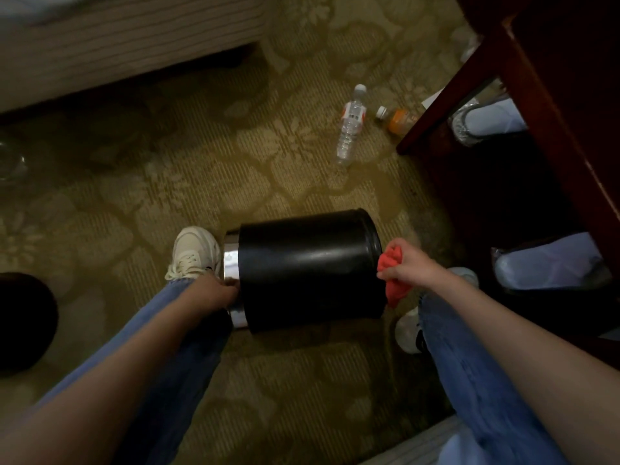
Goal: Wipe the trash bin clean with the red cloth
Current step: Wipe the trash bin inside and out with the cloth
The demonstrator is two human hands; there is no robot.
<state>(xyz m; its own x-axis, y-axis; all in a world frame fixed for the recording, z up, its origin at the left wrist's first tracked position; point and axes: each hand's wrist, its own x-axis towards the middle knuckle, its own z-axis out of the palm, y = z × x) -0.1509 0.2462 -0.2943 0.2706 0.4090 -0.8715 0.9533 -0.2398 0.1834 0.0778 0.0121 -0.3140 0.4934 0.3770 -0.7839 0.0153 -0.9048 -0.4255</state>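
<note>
The right hand [407, 263] is closed in a fist around a crumpled red cloth [396, 290], with bunches of it sticking out above and below the fingers. Just to the left of this hand is the plain end of a black cylindrical trash bin [308, 270], which lies on its side on the patterned olive carpet [167, 182]. The cloth sits right at that end, though I cannot tell whether it actually touches. The left hand [218, 293] grips the bin's other end, fingers curled over a shiny chrome band [231, 263] — so the bin spans the gap between the two hands. Both bare forearms reach forward and down, converging on the bin above legs in blue jeans [194, 370]. Just beyond the left hand a cream lace-up sneaker [193, 250] rests beside the chrome end. Well beyond the right hand, a clear plastic water bottle [350, 129] and a small orange drink bottle [397, 119] lie on the carpet — both near a dark red wooden furniture leg [453, 92].
</note>
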